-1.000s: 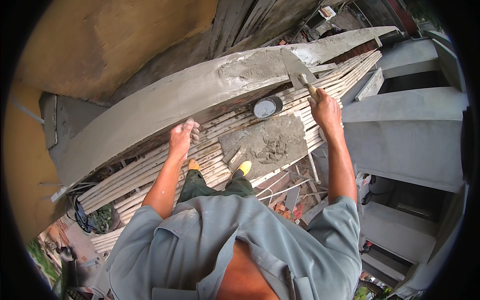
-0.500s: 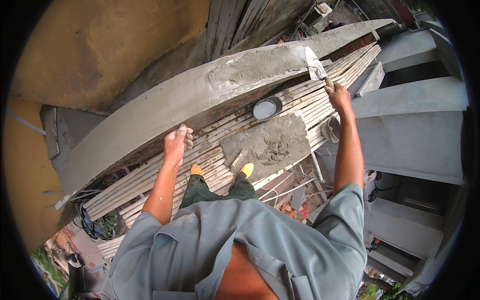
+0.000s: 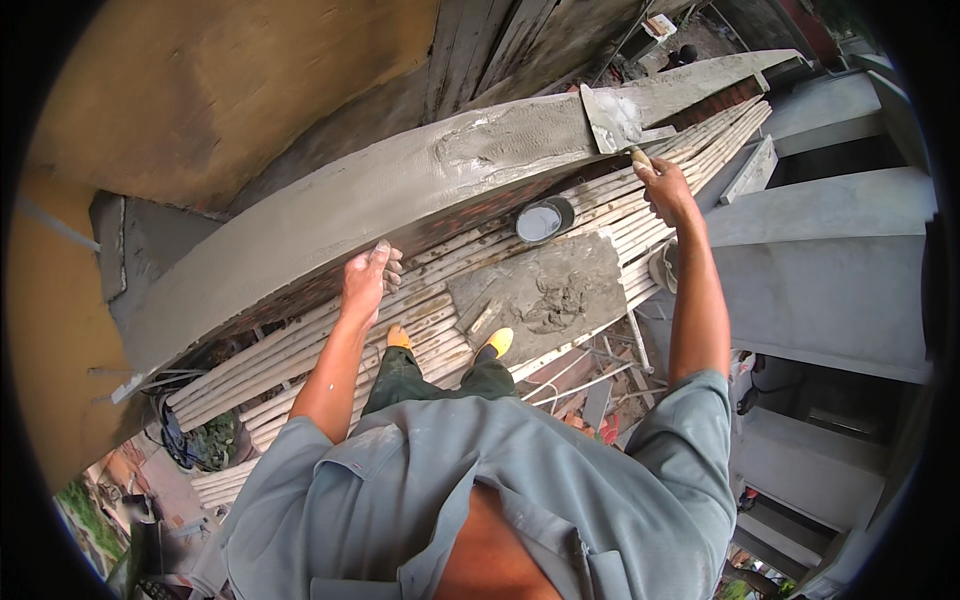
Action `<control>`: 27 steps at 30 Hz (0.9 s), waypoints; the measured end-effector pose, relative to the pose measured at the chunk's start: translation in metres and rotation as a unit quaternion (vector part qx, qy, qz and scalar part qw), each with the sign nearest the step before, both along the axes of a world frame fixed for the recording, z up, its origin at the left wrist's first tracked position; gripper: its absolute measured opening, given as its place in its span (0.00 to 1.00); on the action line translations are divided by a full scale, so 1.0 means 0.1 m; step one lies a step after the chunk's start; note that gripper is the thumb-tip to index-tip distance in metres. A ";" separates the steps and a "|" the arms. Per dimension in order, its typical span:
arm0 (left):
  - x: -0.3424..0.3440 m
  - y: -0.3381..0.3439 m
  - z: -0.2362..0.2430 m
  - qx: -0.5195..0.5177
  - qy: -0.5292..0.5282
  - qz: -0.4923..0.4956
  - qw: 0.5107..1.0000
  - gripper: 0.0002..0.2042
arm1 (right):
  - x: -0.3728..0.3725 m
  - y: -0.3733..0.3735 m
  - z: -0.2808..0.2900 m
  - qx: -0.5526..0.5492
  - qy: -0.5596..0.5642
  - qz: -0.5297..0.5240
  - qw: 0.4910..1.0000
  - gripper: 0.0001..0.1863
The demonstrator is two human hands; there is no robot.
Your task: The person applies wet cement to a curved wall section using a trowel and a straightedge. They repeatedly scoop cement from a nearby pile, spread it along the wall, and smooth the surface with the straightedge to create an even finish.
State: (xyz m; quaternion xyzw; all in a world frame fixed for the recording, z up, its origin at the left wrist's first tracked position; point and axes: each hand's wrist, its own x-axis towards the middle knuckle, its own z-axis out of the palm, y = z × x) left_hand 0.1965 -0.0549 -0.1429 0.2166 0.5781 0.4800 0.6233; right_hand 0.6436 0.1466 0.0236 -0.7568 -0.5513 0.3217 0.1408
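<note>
My right hand (image 3: 665,192) is closed round the wooden handle of a trowel (image 3: 601,120). The steel blade lies tilted against the wet cement on top of a long curved wall (image 3: 400,185), towards its far right part. A whitish, shiny patch shows just right of the blade. My left hand (image 3: 370,283), fingers curled in with nothing visible in them, is by the wall's near edge; I cannot tell if it touches. Below and between my hands, a flat board (image 3: 595,265) carries a heap of grey mortar (image 3: 560,305).
Light poles laid side by side (image 3: 430,335) form the platform under my yellow shoes (image 3: 497,343). A dark bucket with pale liquid (image 3: 541,220) stands near the wall; another bucket (image 3: 664,266) is by my right forearm. Rubble and metal bars show below the platform's open edge.
The trowel has slid left along the wall top, and its blade has turned to a steeper angle. My right hand moved left with it. My left hand stays closed by the edge.
</note>
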 end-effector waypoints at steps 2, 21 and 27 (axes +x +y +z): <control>-0.01 0.00 -0.01 0.010 0.006 -0.005 1.000 0.21 | -0.26 -0.14 0.02 0.018 -0.078 0.036 0.996 0.23; -0.06 0.00 -0.08 0.014 -0.004 -0.020 1.000 0.23 | -1.66 -1.48 -0.03 0.133 -0.158 0.207 0.956 0.19; -0.04 0.01 -0.05 -0.002 0.006 -0.013 1.000 0.22 | -0.70 -0.93 -0.06 0.113 -0.231 0.104 0.961 0.20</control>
